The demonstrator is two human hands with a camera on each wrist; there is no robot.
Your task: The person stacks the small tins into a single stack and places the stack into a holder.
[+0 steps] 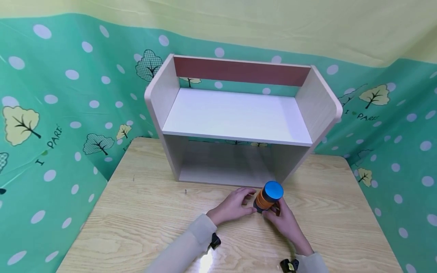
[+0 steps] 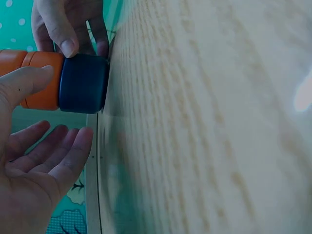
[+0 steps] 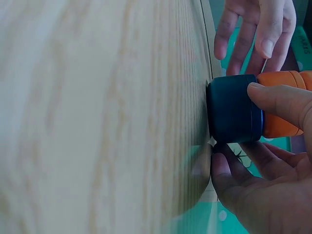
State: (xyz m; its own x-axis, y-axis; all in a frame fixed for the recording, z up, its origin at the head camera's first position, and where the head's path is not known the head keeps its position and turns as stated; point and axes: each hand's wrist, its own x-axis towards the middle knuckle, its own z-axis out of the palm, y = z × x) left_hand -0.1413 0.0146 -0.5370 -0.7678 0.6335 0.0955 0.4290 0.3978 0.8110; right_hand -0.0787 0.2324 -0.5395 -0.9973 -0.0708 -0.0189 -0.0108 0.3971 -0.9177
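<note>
Canister between two hands at the shelf's front

The orange-and-blue canister stands upright on the table, well in from the tabletop's right edge, just before the front right corner of the shelf. The right hand holds it low down, thumb on one side and fingers bent behind. The left hand is beside it, thumb and fingers wide apart; whether its thumb touches, I cannot tell.
</note>
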